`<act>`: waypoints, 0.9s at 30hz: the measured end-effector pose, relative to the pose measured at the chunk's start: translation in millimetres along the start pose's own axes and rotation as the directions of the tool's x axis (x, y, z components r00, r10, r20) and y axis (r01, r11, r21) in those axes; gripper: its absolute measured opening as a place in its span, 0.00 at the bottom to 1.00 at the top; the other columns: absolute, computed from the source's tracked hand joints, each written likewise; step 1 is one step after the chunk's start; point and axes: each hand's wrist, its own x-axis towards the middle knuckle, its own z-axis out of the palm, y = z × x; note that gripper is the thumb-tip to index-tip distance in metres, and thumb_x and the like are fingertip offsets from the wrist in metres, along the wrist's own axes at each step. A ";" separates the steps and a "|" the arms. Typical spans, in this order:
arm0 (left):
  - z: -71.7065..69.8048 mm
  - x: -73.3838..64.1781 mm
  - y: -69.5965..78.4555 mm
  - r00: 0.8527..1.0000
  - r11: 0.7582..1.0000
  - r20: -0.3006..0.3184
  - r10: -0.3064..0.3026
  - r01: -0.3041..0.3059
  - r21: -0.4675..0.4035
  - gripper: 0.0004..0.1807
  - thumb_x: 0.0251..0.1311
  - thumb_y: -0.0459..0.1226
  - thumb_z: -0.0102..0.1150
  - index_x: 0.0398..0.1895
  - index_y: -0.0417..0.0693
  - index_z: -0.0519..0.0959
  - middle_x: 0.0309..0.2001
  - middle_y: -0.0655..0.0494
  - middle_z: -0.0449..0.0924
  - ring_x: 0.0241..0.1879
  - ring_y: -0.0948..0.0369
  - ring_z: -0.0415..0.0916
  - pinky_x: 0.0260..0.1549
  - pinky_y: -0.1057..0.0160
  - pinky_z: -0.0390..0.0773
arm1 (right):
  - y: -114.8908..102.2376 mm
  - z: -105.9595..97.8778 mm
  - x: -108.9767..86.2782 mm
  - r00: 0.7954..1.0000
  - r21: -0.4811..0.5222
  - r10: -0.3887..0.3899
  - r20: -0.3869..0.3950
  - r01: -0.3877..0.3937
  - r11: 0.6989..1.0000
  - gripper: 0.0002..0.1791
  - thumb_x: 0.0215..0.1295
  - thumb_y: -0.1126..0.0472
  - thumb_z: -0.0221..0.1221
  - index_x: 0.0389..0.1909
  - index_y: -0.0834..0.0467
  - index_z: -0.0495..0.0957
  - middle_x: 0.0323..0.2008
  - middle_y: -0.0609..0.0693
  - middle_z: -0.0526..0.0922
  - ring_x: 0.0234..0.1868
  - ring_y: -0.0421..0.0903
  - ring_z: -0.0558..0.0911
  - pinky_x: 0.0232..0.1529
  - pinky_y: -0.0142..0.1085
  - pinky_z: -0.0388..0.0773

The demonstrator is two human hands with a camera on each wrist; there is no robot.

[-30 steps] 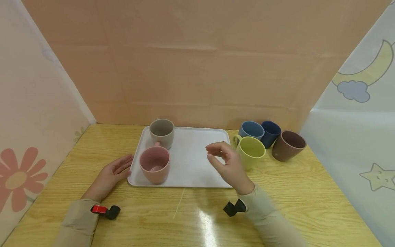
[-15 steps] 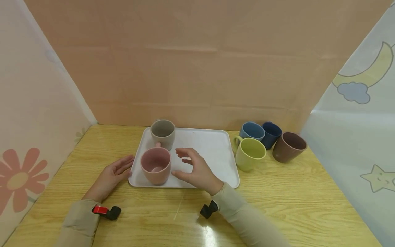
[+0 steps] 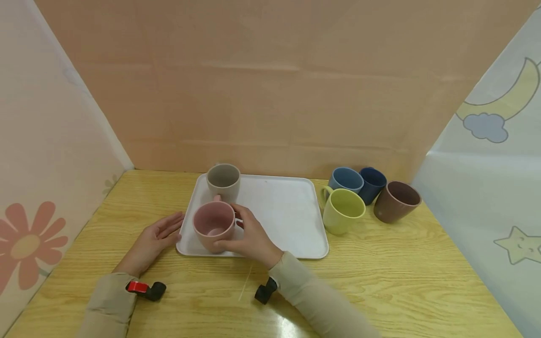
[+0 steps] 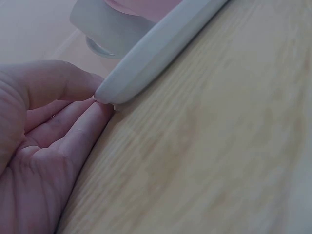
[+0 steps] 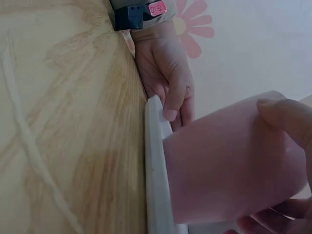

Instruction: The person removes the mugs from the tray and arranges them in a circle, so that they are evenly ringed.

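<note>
On the near left corner of the white tray (image 3: 291,220), the pink mug (image 3: 213,225) stands upright, its handle turned away from you toward the grey mug (image 3: 223,180) just behind it. Your right hand (image 3: 247,237) has its grip closed around the pink mug's right side, thumb low on the near wall and fingers wrapped round the far side. The right wrist view shows a fingertip (image 5: 278,109) at the rim and the body well seated in the palm.

Your left hand (image 3: 154,237) lies flat on the counter (image 3: 401,272), fingers relaxed and holding nothing, its fingertips (image 4: 100,112) touching the tray's left edge. Keep it there to steady the tray.

To handle the mug well, I would lift it straight up before carrying it anywhere, since the grey mug is close behind and the handle could catch it. Hold it level and firm. The green mug (image 3: 343,209), two blue mugs (image 3: 357,180) and brown mug (image 3: 395,201) sit well apart, off the tray to the right.
</note>
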 end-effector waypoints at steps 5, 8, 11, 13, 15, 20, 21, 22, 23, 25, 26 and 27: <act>-0.3 1.8 -3.3 1.000 1.000 0.001 0.013 -0.013 0.004 0.38 0.73 0.35 0.58 0.79 0.33 0.52 0.76 0.31 0.53 0.62 0.82 0.66 0.55 0.78 0.72 | -1.4 8.4 2.8 0.999 0.043 -0.024 -0.024 0.025 0.999 0.50 0.50 0.56 0.78 0.73 0.52 0.62 0.66 0.44 0.70 0.66 0.42 0.70 0.67 0.43 0.71; -0.8 2.7 -4.7 1.000 1.000 0.002 0.015 -0.015 0.011 0.39 0.73 0.35 0.58 0.79 0.33 0.51 0.75 0.30 0.53 0.62 0.82 0.66 0.55 0.78 0.72 | -3.1 10.3 4.4 0.999 0.049 -0.027 -0.044 0.030 0.998 0.49 0.50 0.55 0.78 0.72 0.52 0.62 0.65 0.43 0.70 0.65 0.41 0.70 0.66 0.43 0.71; -1.0 3.3 -5.2 1.000 1.000 0.001 0.016 -0.016 0.013 0.38 0.73 0.35 0.58 0.79 0.33 0.52 0.75 0.30 0.54 0.62 0.82 0.66 0.55 0.78 0.72 | -3.3 10.8 5.1 0.998 0.047 -0.021 -0.057 0.023 0.999 0.49 0.50 0.55 0.78 0.72 0.52 0.63 0.64 0.43 0.71 0.64 0.40 0.71 0.66 0.42 0.71; -1.0 3.5 -5.3 1.000 1.000 0.005 0.021 -0.021 0.015 0.38 0.73 0.35 0.57 0.79 0.32 0.51 0.75 0.29 0.53 0.62 0.82 0.66 0.55 0.78 0.72 | -2.6 10.8 5.4 0.998 0.035 -0.023 -0.064 0.026 0.999 0.48 0.50 0.55 0.78 0.72 0.52 0.64 0.63 0.43 0.73 0.63 0.40 0.72 0.65 0.42 0.72; -0.6 3.7 -5.1 1.000 1.000 0.005 0.022 -0.022 0.013 0.38 0.73 0.34 0.57 0.79 0.32 0.51 0.75 0.29 0.53 0.62 0.82 0.67 0.56 0.77 0.72 | -1.0 10.6 5.6 0.997 0.029 -0.030 -0.068 0.032 0.999 0.48 0.50 0.56 0.79 0.71 0.51 0.65 0.63 0.42 0.74 0.63 0.40 0.72 0.65 0.41 0.73; 0.1 3.3 -3.3 1.000 1.000 0.002 0.013 -0.013 0.000 0.38 0.73 0.34 0.58 0.79 0.32 0.51 0.76 0.30 0.53 0.61 0.82 0.67 0.56 0.77 0.72 | 2.0 8.8 6.7 0.996 0.030 -0.049 -0.072 0.051 0.998 0.46 0.49 0.56 0.79 0.70 0.49 0.68 0.61 0.40 0.76 0.62 0.39 0.74 0.63 0.41 0.74; 0.3 3.1 -2.9 1.000 1.000 0.002 0.013 -0.013 -0.003 0.38 0.73 0.33 0.58 0.79 0.32 0.51 0.76 0.29 0.53 0.61 0.82 0.67 0.56 0.77 0.73 | 2.1 8.3 6.8 0.996 0.030 -0.047 -0.073 0.049 0.998 0.46 0.48 0.56 0.80 0.69 0.49 0.69 0.60 0.40 0.76 0.62 0.39 0.74 0.63 0.41 0.74; 0.3 2.7 -2.4 1.000 1.000 0.003 0.013 -0.013 -0.007 0.38 0.73 0.33 0.58 0.79 0.32 0.51 0.76 0.29 0.52 0.62 0.82 0.67 0.56 0.77 0.73 | 2.2 7.8 6.8 0.996 0.029 -0.046 -0.075 0.048 0.998 0.46 0.48 0.56 0.80 0.69 0.49 0.69 0.60 0.39 0.77 0.61 0.39 0.74 0.63 0.41 0.74; 0.4 2.3 -1.8 1.000 1.000 0.002 0.013 -0.013 -0.008 0.38 0.73 0.33 0.58 0.79 0.32 0.51 0.76 0.29 0.53 0.62 0.82 0.67 0.56 0.77 0.73 | 2.4 7.3 6.9 0.996 0.027 -0.045 -0.077 0.047 0.999 0.46 0.47 0.56 0.80 0.69 0.49 0.70 0.60 0.40 0.77 0.61 0.39 0.75 0.62 0.41 0.75; 0.9 1.6 -0.5 1.000 1.000 0.002 0.014 -0.014 -0.013 0.38 0.73 0.33 0.58 0.79 0.32 0.51 0.76 0.30 0.53 0.62 0.82 0.67 0.55 0.77 0.73 | 2.4 6.3 6.6 0.996 0.024 -0.042 -0.079 0.044 0.999 0.46 0.46 0.56 0.81 0.68 0.49 0.70 0.59 0.40 0.78 0.60 0.40 0.76 0.62 0.40 0.75; 0.8 1.4 -0.4 1.000 1.000 0.004 0.015 -0.015 -0.016 0.38 0.73 0.32 0.57 0.79 0.32 0.51 0.76 0.30 0.53 0.62 0.82 0.67 0.55 0.77 0.73 | 2.5 5.9 6.3 0.996 0.022 -0.041 -0.081 0.043 0.999 0.46 0.46 0.56 0.81 0.68 0.49 0.70 0.59 0.40 0.78 0.60 0.39 0.76 0.61 0.40 0.76; 0.7 1.2 -0.2 1.000 1.000 0.005 0.016 -0.016 -0.018 0.38 0.73 0.32 0.57 0.79 0.32 0.51 0.76 0.30 0.52 0.62 0.81 0.67 0.55 0.77 0.73 | 2.4 5.3 5.8 0.996 0.021 -0.040 -0.081 0.042 0.999 0.46 0.45 0.56 0.81 0.67 0.49 0.71 0.58 0.40 0.78 0.59 0.39 0.76 0.61 0.40 0.76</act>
